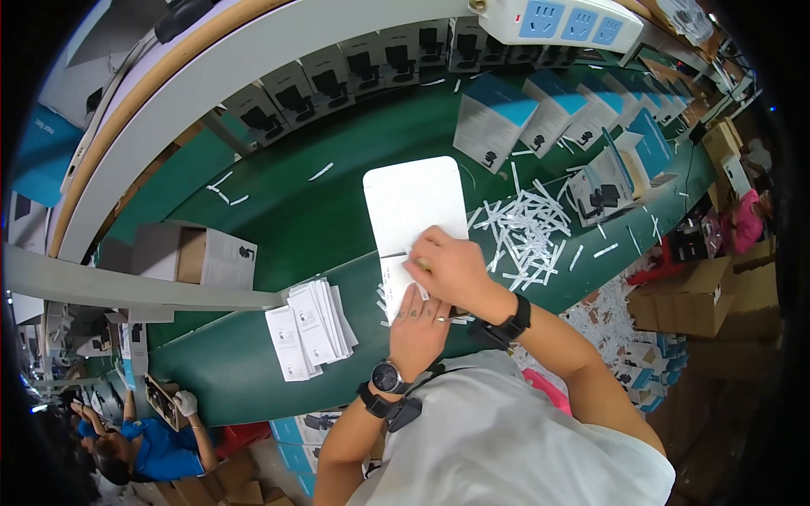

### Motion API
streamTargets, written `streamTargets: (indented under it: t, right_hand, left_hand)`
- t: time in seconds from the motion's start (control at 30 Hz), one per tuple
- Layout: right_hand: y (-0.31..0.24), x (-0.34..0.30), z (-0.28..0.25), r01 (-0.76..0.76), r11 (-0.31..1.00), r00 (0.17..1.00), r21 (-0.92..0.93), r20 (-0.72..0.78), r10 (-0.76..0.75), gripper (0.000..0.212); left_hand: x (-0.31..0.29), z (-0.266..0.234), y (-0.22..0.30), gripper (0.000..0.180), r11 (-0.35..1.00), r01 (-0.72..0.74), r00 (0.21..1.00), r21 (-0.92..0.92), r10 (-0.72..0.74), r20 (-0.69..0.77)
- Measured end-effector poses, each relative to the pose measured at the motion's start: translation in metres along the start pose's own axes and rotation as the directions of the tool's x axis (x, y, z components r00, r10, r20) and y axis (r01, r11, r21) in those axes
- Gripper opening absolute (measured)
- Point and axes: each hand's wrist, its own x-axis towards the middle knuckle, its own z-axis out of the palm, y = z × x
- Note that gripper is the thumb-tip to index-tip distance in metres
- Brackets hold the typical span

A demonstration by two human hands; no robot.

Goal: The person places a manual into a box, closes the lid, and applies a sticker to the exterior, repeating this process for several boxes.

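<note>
In front of me a white cardboard box (413, 202) has its wide flap folded up and away from me. My left hand (417, 336) grips the near end of this box, fingers pointing away. Above its middle, my right hand (451, 266) is closed with bent fingertips pressed together; what they hold, if anything, is hidden. On the left lies a stack of white printed leaflets (312, 327). A heap of white paper strips (527, 234) is spread right of the box, and some strips show beside my left hand.
Blue-and-white printed boxes (494, 122) stand in a row at far right, with an open one (620, 181) nearer. An open box (215, 255) sits at left. Overhead is a white power strip (565, 24). A co-worker in blue (160, 447) works at lower left; cartons (683, 295) stand at right.
</note>
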Motion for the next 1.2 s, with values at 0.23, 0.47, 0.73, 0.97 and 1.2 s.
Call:
streamTargets:
  t: [0.23,0.47,0.73,0.97,1.2]
  right_hand:
    - [-0.018,0.015,0.031,0.022,0.992,0.952,0.125,0.300,-0.059,0.026]
    - [0.052,0.051,-0.047,-0.255,0.566,0.907,0.784,-0.009,0.421,0.052]
    - [0.068,0.036,-0.066,-0.451,0.584,0.838,0.675,0.545,0.017,0.065]
    - [-0.005,0.005,-0.065,0.166,0.956,0.874,0.240,0.414,-0.256,0.013]
    - [0.008,-0.010,-0.050,0.334,0.899,0.861,0.283,0.297,-0.413,0.024]
  left_hand:
    - [-0.004,-0.003,0.001,0.024,0.999,0.038,0.992,-0.018,-0.036,0.123]
    - [0.007,-0.009,0.005,0.065,0.999,-0.024,0.997,0.047,0.020,0.079]
    - [0.025,-0.045,-0.009,0.059,0.959,0.031,0.990,-0.281,0.009,0.141]
    - [-0.015,-0.010,-0.029,0.041,0.479,0.288,0.924,-0.829,-0.367,0.109]
    - [-0.034,-0.004,-0.036,0.039,0.393,0.326,0.941,-0.860,-0.222,0.256]
